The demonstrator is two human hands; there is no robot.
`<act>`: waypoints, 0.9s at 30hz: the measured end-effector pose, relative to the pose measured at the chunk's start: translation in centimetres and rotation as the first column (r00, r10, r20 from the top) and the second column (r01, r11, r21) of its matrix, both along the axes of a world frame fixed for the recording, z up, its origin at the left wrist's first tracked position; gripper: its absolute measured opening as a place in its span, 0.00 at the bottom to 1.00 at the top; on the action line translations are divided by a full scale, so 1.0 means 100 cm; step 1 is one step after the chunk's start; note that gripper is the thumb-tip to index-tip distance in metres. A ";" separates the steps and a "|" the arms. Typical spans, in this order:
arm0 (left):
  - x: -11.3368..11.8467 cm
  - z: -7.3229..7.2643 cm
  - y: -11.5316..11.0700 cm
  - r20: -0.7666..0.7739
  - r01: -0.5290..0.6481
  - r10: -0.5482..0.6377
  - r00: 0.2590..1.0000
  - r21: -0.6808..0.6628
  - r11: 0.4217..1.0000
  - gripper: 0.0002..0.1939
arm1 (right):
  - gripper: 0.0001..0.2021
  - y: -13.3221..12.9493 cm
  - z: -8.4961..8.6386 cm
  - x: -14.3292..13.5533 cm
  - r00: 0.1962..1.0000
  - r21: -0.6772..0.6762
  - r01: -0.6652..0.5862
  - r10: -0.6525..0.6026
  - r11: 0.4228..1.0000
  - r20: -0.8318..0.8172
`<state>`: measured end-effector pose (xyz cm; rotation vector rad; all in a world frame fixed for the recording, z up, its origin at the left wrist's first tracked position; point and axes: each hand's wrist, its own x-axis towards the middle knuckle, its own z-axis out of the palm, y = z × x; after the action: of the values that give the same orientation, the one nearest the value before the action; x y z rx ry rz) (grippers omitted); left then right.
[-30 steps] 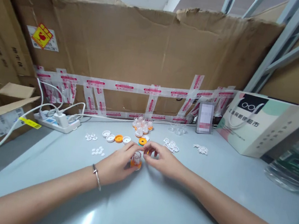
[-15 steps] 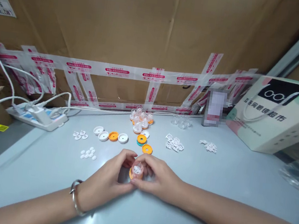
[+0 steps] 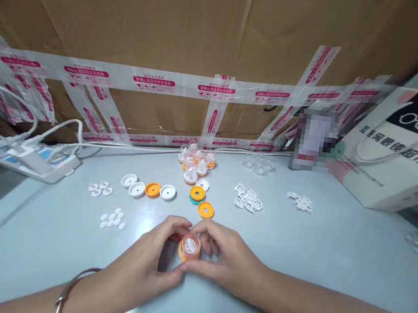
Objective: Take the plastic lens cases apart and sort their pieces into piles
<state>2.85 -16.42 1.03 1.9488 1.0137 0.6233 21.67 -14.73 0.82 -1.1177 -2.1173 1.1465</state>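
Between my fingers is a small clear-domed piece point(image 3: 190, 246) with an orange base and a white openwork part inside. My right hand point(image 3: 228, 256) pinches it from the right, thumb at the front and index finger behind. My left hand point(image 3: 145, 258) curves round its left side, with thumb and fingertips against it. Just beyond stand an orange ring point(image 3: 206, 209) and another orange ring point(image 3: 197, 193) resting on a teal one. Farther back is a cluster of similar clear-domed pieces point(image 3: 192, 167) with orange bases.
White and orange round cups point(image 3: 152, 189) form a row at left, near small white discs point(image 3: 112, 219) and white stemmed parts point(image 3: 100, 189). White openwork parts point(image 3: 249, 201) and clear cups point(image 3: 257, 164) lie right. A power strip point(image 3: 49, 169) and paper bag point(image 3: 387, 149) flank the table.
The view has shifted nearer to the table. Both hands still hold the domed piece, which now appears tipped slightly more toward me.
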 end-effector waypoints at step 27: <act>-0.002 -0.002 -0.001 0.097 -0.053 0.044 0.994 0.097 0.994 0.18 | 0.15 0.001 -0.002 -0.015 0.999 0.036 0.029 -0.028 0.999 -0.037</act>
<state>2.62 -16.52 0.82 1.9652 0.9904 0.7994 20.17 -14.59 0.66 -1.0988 -2.0800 1.1025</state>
